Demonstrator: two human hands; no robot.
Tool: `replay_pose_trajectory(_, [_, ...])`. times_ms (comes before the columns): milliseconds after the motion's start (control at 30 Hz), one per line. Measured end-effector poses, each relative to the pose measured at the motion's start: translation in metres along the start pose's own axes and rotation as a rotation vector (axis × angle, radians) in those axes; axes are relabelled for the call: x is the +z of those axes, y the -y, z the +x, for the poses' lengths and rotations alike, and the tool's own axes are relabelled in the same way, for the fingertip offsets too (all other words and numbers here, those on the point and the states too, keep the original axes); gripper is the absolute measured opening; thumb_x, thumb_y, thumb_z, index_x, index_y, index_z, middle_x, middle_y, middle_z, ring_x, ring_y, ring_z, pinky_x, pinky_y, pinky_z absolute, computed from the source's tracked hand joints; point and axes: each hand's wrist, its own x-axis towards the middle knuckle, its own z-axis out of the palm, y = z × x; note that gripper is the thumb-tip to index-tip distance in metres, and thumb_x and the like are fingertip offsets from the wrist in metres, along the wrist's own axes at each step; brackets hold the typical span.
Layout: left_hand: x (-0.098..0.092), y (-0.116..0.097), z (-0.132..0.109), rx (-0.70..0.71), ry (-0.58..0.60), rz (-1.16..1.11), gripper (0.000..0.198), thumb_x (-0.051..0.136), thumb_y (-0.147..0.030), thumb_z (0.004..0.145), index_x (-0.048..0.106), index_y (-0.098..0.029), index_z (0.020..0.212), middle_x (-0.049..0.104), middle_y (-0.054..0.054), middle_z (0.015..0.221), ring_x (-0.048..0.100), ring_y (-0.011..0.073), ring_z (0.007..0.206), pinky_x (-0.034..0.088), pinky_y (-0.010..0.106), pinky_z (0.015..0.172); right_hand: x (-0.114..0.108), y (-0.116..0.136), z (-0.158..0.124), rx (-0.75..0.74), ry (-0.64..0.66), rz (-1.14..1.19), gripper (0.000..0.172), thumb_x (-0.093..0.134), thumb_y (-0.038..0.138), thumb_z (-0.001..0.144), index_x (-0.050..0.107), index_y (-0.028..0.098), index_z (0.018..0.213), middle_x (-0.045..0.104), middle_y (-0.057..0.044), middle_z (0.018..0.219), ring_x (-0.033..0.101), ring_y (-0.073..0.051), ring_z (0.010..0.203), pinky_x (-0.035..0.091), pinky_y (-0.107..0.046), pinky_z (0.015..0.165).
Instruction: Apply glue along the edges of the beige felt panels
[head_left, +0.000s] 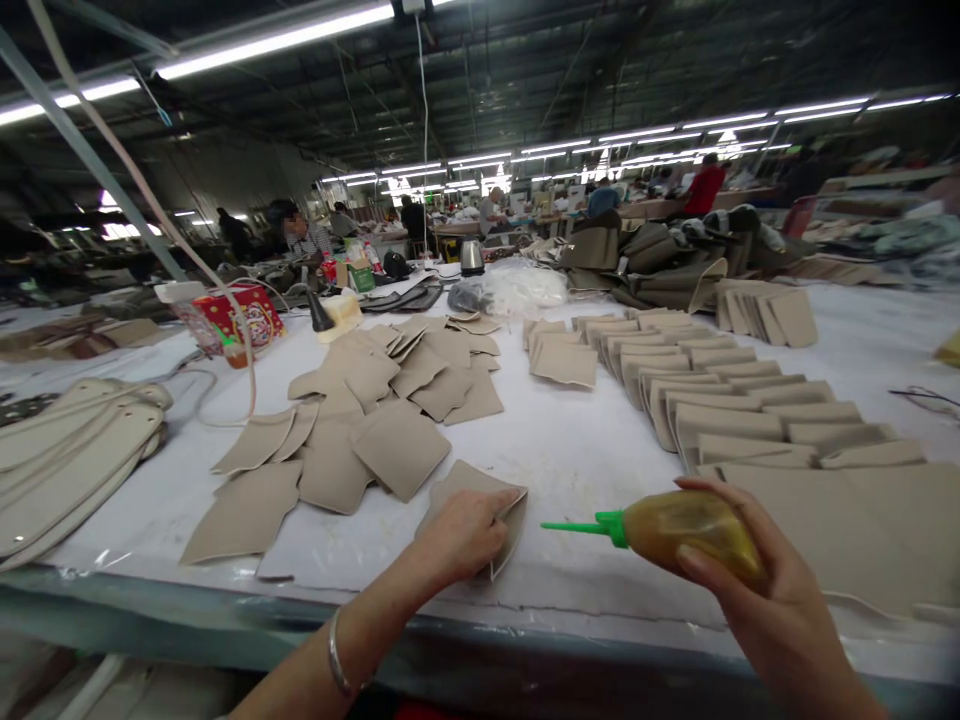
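My right hand [739, 550] is wrapped round a squeeze bottle [675, 530] of amber liquid. The bottle lies on its side in the air, its thin green nozzle pointing left, apart from the beige piece. My left hand [465, 530] grips a small beige piece [454, 482] near the table's front edge, index finger stretched along its right corner and the other fingers curled. That piece's right edge stands up off the table; part of it is hidden under the hand. Left of it lies a loose heap of similar beige pieces [401, 445].
Rows of overlapping beige pieces [727, 425] fill the right side, with larger flat beige sheets [840, 530] nearer me. Pale strap-like parts [67, 460] lie far left. A red box [259, 310], clear plastic bag [525, 288] and dark folded material [645, 260] stand behind. People work farther back.
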Motion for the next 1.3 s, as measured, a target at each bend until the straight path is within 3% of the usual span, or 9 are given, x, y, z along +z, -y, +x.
replay_pose_trajectory(167, [-0.004,-0.004,-0.001,0.015,0.011,-0.044,0.064,0.041,-0.010,0.073,0.054,-0.027,0.133,0.058,-0.002,0.129,0.056,0.0217,0.117,0.040,0.030,0.101,0.011,0.003,0.004,-0.202,0.109,-0.229,0.051,0.072,0.048,0.077,0.053,0.025,0.119,0.056,-0.006,0.110,0.060,-0.026,0.092,0.049,-0.032,0.082])
replay_pose_trajectory(500, [-0.006,-0.005,-0.003,0.018,0.009,-0.076,0.063,0.041,-0.011,0.072,0.057,-0.028,0.130,0.064,-0.001,0.122,0.059,0.0239,0.111,0.044,0.032,0.096,0.033,0.002,0.022,-0.365,0.209,-0.364,0.047,0.070,0.044,0.083,0.049,0.027,0.122,0.057,-0.004,0.112,0.058,-0.022,0.093,0.046,-0.028,0.079])
replay_pose_trajectory(767, [-0.007,-0.005,-0.001,0.031,0.039,-0.038,0.060,0.043,-0.015,0.072,0.056,-0.027,0.130,0.065,0.004,0.119,0.060,0.0268,0.108,0.046,0.035,0.092,0.033,-0.006,0.022,-0.407,0.229,-0.441,0.047,0.068,0.045,0.085,0.048,0.026,0.123,0.058,-0.004,0.111,0.059,-0.023,0.091,0.047,-0.030,0.078])
replay_pose_trajectory(1300, [-0.008,-0.011,-0.004,-0.003,0.040,-0.009,0.056,0.042,-0.016,0.075,0.055,-0.026,0.129,0.066,0.004,0.118,0.060,0.0262,0.108,0.045,0.035,0.093,0.034,-0.007,0.023,-0.317,0.173,-0.398,0.042,0.066,0.046,0.085,0.049,0.027,0.119,0.056,-0.002,0.107,0.057,-0.022,0.088,0.046,-0.029,0.076])
